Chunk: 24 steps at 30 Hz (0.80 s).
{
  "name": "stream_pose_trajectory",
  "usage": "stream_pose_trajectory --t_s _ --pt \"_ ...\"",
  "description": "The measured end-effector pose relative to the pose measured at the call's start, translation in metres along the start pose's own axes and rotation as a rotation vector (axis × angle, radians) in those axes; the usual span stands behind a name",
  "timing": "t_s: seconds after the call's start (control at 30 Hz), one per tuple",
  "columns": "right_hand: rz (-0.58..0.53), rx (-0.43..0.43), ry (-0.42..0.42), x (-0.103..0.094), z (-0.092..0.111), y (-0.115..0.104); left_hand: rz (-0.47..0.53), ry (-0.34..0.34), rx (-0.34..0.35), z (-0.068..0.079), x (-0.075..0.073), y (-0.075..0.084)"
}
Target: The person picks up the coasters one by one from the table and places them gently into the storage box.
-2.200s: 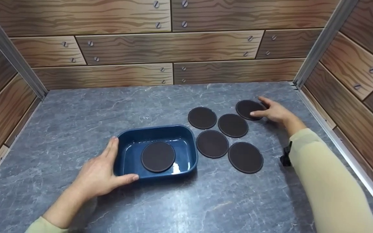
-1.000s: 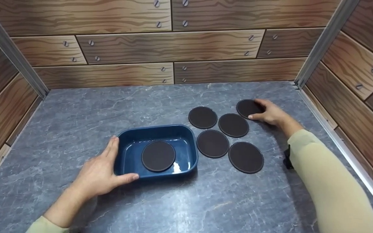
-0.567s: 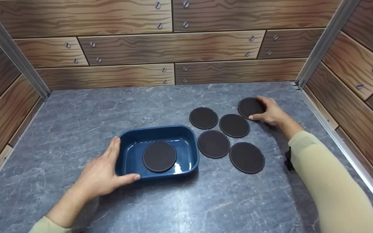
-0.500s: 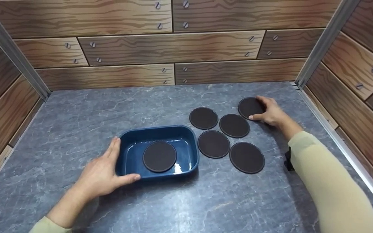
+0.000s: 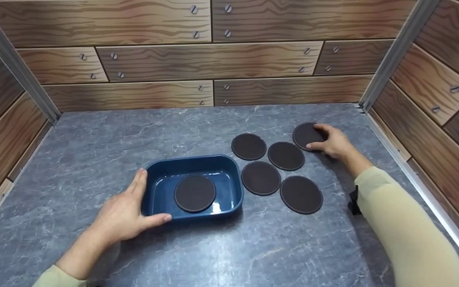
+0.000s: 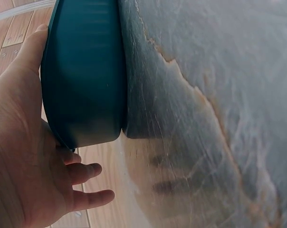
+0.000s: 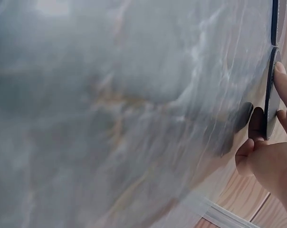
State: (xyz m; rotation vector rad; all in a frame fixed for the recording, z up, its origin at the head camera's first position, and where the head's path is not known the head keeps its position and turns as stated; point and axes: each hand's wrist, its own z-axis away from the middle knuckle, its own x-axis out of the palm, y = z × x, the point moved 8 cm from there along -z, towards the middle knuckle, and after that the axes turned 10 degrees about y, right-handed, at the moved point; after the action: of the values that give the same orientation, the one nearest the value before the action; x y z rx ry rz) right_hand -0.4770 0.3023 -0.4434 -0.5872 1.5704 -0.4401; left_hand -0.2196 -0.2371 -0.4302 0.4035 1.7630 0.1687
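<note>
A blue rectangular dish stands on the tabletop, with one dark round coaster lying inside it. My left hand rests against the dish's left end, fingers straight along the side and thumb on the near rim. In the left wrist view two of its fingertips extend free of the dish wall. At the far right, my right hand pinches another dark coaster by its right side, thumb at the near edge. The right wrist view has this coaster edge-on, with a fingertip between it and the table.
Several more coasters lie flat between the dish and my right hand, including a near one and a back-left one. Wood-patterned panels and metal corner posts enclose the grey marbled table.
My right hand's spread fingers have drawn in on the far-right coaster and now pinch it; the coaster has shifted slightly. My left hand, the dish and the other coasters have stayed put.
</note>
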Motion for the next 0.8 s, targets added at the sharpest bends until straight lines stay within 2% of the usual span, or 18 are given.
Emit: stream_pose_trajectory --t_s 0.17,0.3,0.63,0.8 --pt "0.004 0.003 0.045 -0.010 0.006 0.002 -0.001 0.005 0.005 0.001 -0.001 0.000" --pt "-0.046 0.007 0.085 -0.022 0.011 -0.001 0.002 0.004 0.007 0.002 0.000 0.001" --pt "-0.187 -0.012 0.169 -0.048 0.022 -0.018 0.003 0.002 0.001 -0.002 -0.002 0.001" --pt "-0.255 -0.032 0.174 -0.055 0.031 -0.034 0.006 0.018 0.007 0.001 0.000 0.000"
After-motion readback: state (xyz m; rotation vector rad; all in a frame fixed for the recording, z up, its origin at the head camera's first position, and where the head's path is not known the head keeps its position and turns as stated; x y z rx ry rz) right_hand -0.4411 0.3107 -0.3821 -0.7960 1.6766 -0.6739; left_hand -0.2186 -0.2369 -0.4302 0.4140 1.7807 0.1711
